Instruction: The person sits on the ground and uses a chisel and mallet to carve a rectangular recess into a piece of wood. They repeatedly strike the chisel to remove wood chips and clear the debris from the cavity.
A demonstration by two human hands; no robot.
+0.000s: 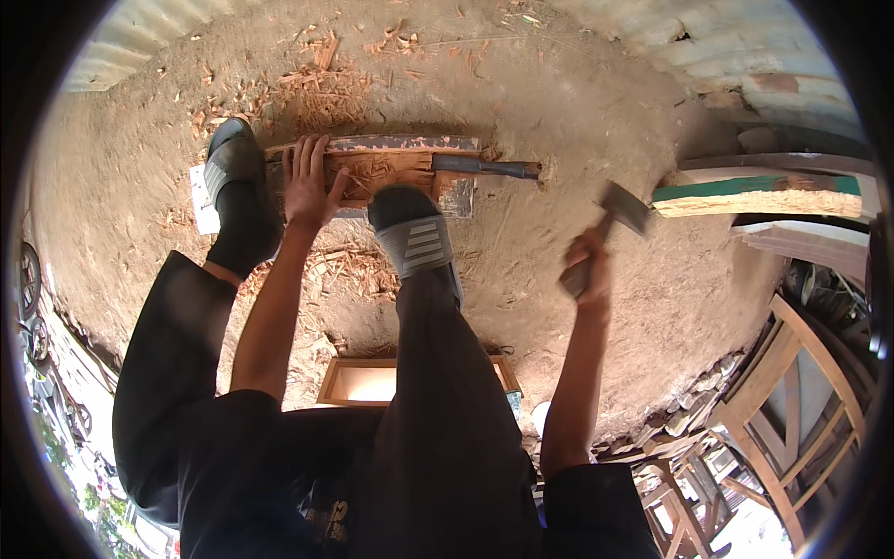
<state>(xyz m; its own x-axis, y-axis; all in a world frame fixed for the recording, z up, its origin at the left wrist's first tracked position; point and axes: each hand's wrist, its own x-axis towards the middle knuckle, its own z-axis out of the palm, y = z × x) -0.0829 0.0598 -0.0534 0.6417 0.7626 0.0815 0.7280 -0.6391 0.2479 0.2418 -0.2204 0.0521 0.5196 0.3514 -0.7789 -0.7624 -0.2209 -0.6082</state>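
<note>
A wooden piece (391, 144) with worn, flaking paint lies on the dirt ground, its middle cut out into a rough reddish hollow. On its left part my left hand (310, 182) rests, open, with fingers stretched over the wood. Both sandalled feet press near it, one at the left end and one at the front edge. A dark chisel (484, 167) lies along its right end, its handle jutting past the wood. Off to the right, my right hand (587, 265) is closed round the handle of a hammer (627, 207), whose dark, blocky head is blurred. It is raised apart from the chisel.
Wood chips (349, 270) litter the ground around the piece. A shallow wooden box (358, 380) sits behind my right leg. Boards, one painted green (759, 197), are stacked at the right. A wooden frame (796, 410) leans at the lower right; corrugated sheeting (782, 56) borders the far side.
</note>
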